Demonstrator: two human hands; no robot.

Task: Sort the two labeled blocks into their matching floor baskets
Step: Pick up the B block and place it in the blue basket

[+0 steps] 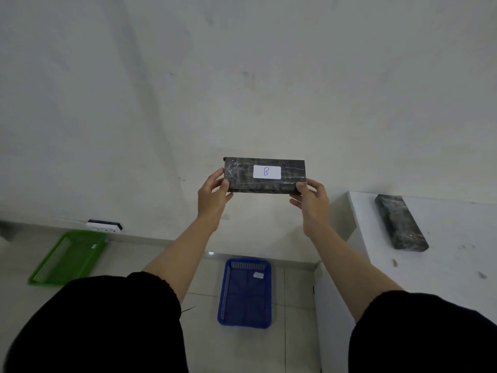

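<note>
I hold a dark wrapped block (242,177) up in front of the wall, its white label with a handwritten "B" facing me. My left hand (213,196) grips its left end and my right hand (312,201) grips its right end. A second dark block (400,224) lies flat on the white table at the right, its label not visible. On the floor below stands a blue basket (246,319) with a small white tag inside. A green basket (67,258) sits on the floor to the left, also with a small tag.
The white table (443,265) fills the right side, its corner close to my right arm. A black and white object (105,226) lies against the wall behind the green basket. Tiled floor runs between the baskets.
</note>
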